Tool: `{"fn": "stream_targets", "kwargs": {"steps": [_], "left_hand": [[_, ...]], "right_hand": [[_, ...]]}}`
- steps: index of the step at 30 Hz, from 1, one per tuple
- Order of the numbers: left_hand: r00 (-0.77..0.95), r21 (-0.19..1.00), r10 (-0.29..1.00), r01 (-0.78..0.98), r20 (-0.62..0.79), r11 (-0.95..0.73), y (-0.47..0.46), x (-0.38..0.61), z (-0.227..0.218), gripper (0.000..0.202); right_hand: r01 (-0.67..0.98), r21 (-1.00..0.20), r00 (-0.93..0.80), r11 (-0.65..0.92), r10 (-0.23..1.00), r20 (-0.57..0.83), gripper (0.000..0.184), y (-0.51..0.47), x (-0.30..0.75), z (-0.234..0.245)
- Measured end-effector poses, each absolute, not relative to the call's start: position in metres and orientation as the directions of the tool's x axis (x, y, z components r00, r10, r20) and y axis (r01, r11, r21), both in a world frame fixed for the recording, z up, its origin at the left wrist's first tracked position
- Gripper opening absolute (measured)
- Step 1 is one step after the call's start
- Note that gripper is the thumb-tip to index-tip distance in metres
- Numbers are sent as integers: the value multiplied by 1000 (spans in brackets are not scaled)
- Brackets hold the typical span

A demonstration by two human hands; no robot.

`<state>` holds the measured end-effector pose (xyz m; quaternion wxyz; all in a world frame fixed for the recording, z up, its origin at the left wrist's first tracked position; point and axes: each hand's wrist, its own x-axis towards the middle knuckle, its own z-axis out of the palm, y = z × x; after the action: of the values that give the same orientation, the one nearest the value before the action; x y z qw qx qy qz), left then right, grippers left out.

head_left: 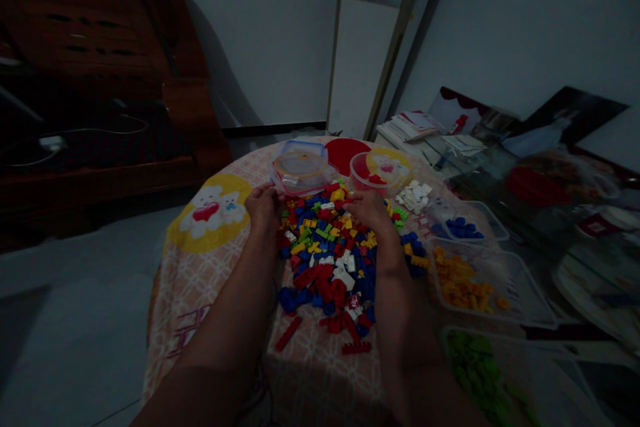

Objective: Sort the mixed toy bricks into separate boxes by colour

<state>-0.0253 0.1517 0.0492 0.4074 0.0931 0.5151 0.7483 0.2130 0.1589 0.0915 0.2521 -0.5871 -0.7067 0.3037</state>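
Note:
A pile of mixed toy building bricks in red, blue, yellow, green and white covers the middle of the round table. At the pile's far left edge is my left hand, its fingers curled together; what they hold, if anything, cannot be made out. My right hand reaches over the far right part of the pile, fingers bent inward and pressed close to the bricks. Whatever lies between those fingertips is too dark and small to name. Nearest to me lie a loose red brick and another long red brick.
Behind the pile stand lidded clear containers and a round tub with red bricks. White bricks lie at right. Along the right side are clear boxes of blue bricks, yellow bricks and green bricks.

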Motion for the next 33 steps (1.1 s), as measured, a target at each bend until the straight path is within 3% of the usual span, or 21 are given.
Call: {"fn": "stream_targets", "kwargs": {"steps": [2,5,9,14,18,24,29,33], "left_hand": [[-653,849,707,-509,-272,-144,152,-25,48,26],[-654,847,703,-513,-279,-140,153,-26,47,27],[-647,848,709,-513,-281,-132,153,-27,46,28],[-648,848,709,-512,-278,-136,152,-27,46,26],[-642,843,711,-522,-287,-131,150,-26,50,24],[-645,842,710,-522,-282,-139,149,-24,53,20],[-642,836,708,-533,-295,-134,148,-23,55,21],[-644,841,701,-528,-305,-119,149,-23,55,21]], "right_hand": [[455,-890,-46,19,999,-2,23,161,216,91],[121,-992,158,18,987,38,29,167,220,89],[-131,-980,341,148,935,96,27,176,229,84],[-253,-945,428,209,900,85,40,180,239,80],[-239,-944,400,226,909,117,51,178,244,82],[-104,-989,185,101,980,80,23,164,236,99],[213,-975,-128,62,991,35,8,150,209,109],[507,-836,-392,210,920,-6,11,144,192,106]]}}
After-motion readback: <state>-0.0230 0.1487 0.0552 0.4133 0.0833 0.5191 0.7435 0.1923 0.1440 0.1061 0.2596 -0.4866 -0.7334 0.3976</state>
